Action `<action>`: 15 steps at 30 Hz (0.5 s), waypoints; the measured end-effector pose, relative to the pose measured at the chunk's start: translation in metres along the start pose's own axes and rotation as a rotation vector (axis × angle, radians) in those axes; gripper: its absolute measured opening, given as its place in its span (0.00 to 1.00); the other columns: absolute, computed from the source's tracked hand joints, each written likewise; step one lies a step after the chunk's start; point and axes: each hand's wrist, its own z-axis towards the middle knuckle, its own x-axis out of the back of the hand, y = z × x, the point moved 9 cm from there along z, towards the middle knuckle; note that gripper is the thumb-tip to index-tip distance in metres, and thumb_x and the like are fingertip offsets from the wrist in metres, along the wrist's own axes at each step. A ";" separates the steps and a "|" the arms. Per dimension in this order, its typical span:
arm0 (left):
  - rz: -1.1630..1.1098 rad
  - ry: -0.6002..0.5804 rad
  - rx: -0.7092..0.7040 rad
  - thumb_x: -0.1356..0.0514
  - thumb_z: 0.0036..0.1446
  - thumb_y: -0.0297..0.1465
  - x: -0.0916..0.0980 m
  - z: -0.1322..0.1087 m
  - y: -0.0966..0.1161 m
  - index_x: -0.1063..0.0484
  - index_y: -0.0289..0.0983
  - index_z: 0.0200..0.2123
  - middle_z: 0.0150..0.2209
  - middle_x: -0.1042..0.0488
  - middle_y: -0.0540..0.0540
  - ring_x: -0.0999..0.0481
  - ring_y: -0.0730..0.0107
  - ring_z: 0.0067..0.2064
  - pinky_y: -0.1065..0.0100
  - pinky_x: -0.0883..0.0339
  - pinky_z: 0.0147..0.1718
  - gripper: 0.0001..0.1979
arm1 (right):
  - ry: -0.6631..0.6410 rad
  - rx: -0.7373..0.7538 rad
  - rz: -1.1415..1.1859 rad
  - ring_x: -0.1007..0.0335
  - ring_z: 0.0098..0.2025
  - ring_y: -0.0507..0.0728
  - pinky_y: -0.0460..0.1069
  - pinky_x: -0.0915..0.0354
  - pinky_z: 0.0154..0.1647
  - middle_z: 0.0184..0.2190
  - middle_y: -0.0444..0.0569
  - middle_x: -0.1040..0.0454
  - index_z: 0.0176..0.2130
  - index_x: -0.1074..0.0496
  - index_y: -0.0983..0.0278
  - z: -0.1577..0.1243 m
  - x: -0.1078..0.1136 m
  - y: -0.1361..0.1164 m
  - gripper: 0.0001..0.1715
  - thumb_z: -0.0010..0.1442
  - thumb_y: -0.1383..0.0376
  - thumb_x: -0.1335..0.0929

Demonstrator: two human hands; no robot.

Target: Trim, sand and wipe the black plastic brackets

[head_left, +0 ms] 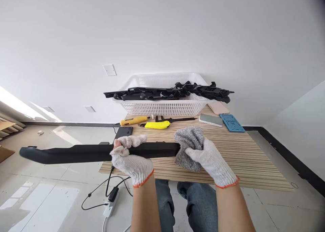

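Observation:
My left hand (130,157), in a white knit glove, is wrapped round the middle of a long black plastic strip (76,153) held level above the table's near edge. The strip reaches far out to the left over the floor. My right hand (208,157), also gloved, grips a grey cloth (189,144) that is folded round the strip's right end.
The striped wooden table (243,157) carries a white basket (165,106) with several black plastic parts, a yellow knife (156,125), a yellow-handled tool (133,120), a phone (210,119), a blue tray (231,122) and a dark device (123,132). A power strip (109,206) and cables lie on the floor.

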 end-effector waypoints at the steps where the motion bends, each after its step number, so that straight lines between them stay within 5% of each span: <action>1: -0.003 -0.002 0.002 0.43 0.39 0.31 0.000 0.001 0.002 0.49 0.40 0.22 0.21 0.50 0.57 0.46 0.78 0.19 0.71 0.40 0.19 0.13 | -0.002 -0.026 0.004 0.19 0.50 0.65 0.59 0.25 0.53 0.46 0.52 0.17 0.44 0.22 0.60 -0.001 -0.003 0.000 0.24 0.45 0.64 0.24; 9: -0.033 -0.190 -0.063 0.34 0.50 0.34 -0.008 0.006 0.016 0.48 0.39 0.21 0.20 0.49 0.58 0.45 0.80 0.18 0.72 0.42 0.19 0.22 | -0.121 -0.014 0.125 0.19 0.50 0.64 0.58 0.24 0.53 0.47 0.51 0.17 0.40 0.20 0.59 -0.002 -0.017 -0.014 0.18 0.45 0.65 0.26; 15: -0.145 -0.238 0.025 0.31 0.51 0.33 -0.008 -0.001 0.011 0.45 0.38 0.22 0.20 0.39 0.58 0.40 0.80 0.19 0.70 0.38 0.20 0.22 | -0.001 -0.143 0.042 0.19 0.47 0.64 0.56 0.22 0.46 0.44 0.47 0.17 0.41 0.23 0.56 -0.008 -0.013 -0.009 0.26 0.39 0.67 0.24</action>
